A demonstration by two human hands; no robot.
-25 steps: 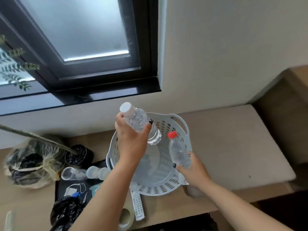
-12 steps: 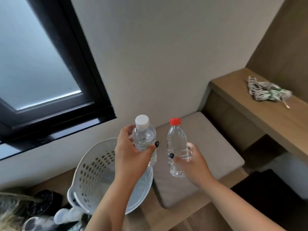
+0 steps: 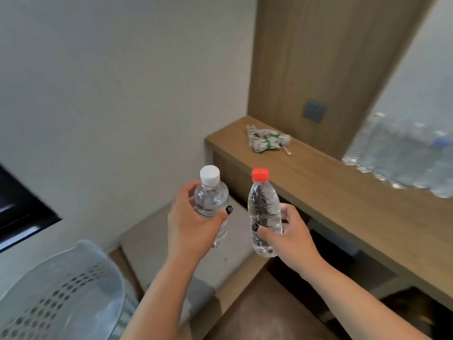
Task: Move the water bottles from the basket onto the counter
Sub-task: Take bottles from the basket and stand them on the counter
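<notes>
Carrying step — the left hand (image 3: 193, 224) grips the white-capped bottle (image 3: 210, 197), the right hand (image 3: 289, 238) the red-capped bottle (image 3: 263, 212); next, stand both upright on the counter (image 3: 343, 192) near its front edge.

Basket (image 3: 61, 290) left of counter (image 3: 343, 192) (cord (image 3: 267, 141) atop)

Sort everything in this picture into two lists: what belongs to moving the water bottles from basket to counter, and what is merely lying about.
Part of the job:
clear plastic bottle with white cap, in left hand
clear plastic bottle with red cap, in right hand
pale perforated plastic basket
long wooden counter

Lying about:
bundled white cord with green tie
shrink-wrapped pack of bottles
beige seat cushion
</notes>
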